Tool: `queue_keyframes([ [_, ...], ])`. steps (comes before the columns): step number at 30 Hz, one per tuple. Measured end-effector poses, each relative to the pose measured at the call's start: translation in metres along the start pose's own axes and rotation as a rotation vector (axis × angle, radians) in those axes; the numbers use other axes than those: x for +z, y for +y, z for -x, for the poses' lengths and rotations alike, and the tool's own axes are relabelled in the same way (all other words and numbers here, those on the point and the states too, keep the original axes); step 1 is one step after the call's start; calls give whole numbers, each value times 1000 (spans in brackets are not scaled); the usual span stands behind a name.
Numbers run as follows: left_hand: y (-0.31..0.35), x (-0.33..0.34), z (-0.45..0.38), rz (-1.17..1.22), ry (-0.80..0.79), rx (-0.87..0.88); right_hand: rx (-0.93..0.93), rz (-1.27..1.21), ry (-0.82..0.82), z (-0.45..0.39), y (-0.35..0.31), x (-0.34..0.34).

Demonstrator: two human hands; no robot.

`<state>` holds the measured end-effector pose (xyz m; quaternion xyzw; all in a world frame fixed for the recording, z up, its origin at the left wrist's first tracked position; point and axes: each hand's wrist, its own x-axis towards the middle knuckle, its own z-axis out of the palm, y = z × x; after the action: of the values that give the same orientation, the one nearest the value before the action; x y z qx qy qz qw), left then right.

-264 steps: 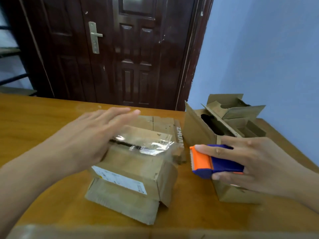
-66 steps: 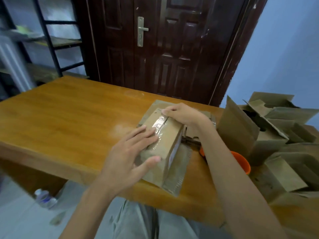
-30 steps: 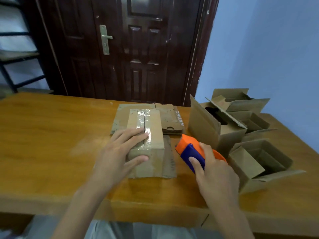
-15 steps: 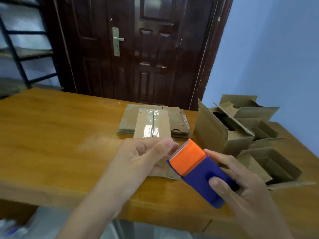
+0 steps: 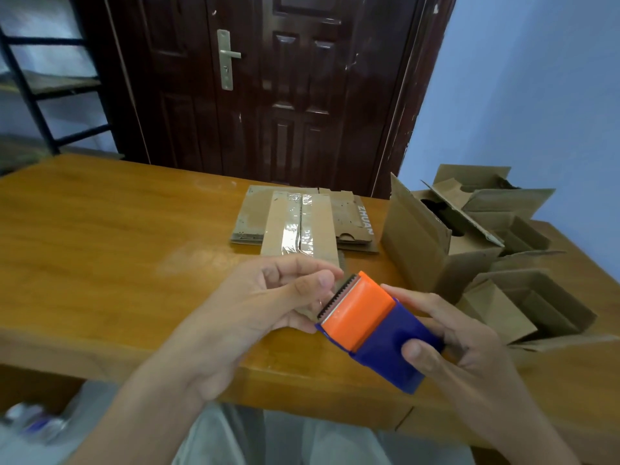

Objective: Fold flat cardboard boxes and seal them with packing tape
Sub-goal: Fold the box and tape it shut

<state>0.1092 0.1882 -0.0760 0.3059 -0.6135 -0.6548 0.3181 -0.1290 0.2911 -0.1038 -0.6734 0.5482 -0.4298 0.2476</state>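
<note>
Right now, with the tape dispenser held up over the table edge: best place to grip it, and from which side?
Grip the blue body of the tape dispenser, coming from the near right, as the right hand does: thumb on top, fingers along the far side. The serrated blade lines the orange end and points up-left toward the left hand, so stay off that end.

A glossy orange-brown wooden table fills the room's middle. A small brown cardboard box sealed with clear tape rests partly on a stack of flat brown cardboard sheets. Along the right edge stand several open brown cardboard boxes.
</note>
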Motion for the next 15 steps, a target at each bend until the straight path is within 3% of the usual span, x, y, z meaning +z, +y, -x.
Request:
queue_keyframes([
  [3, -1, 3, 1, 26, 52, -3, -5, 8, -35, -2, -3, -2],
  [10, -6, 6, -2, -243, 487, 270, -3, 119, -116, -24, -21, -9],
  [15, -2, -32, 0, -30, 679, 265, 16, 165, -136, -44, -35, -38],
])
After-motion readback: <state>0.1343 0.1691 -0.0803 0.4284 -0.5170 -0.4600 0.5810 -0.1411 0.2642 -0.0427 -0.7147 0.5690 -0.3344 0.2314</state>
